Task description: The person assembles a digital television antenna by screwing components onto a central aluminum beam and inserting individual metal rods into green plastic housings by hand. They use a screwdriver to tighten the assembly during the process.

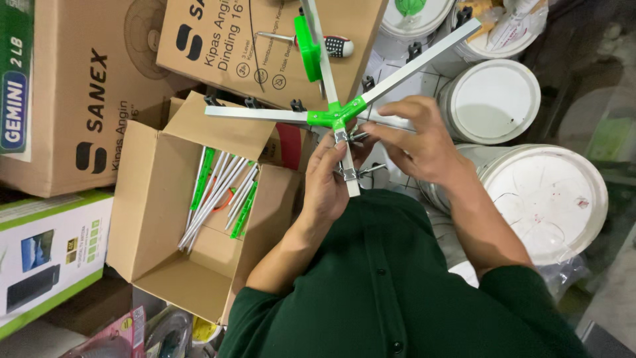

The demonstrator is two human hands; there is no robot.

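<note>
My left hand [326, 182] steadies the silver metal frame with green plastic hub [336, 117] — right hand [417, 142] pinches its small clamp [349, 174], keeping it still.

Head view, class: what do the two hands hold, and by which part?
Both hands hold a metal cross frame with a green centre joint: left hand and right hand grip its lower arm, just below the joint.

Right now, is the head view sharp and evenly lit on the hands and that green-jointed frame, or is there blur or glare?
Head view: left hand, right hand and green-jointed frame are sharp and evenly lit, no strong glare; white bucket lids are bright but not blown out; the far right edge falls dark and soft.
</note>
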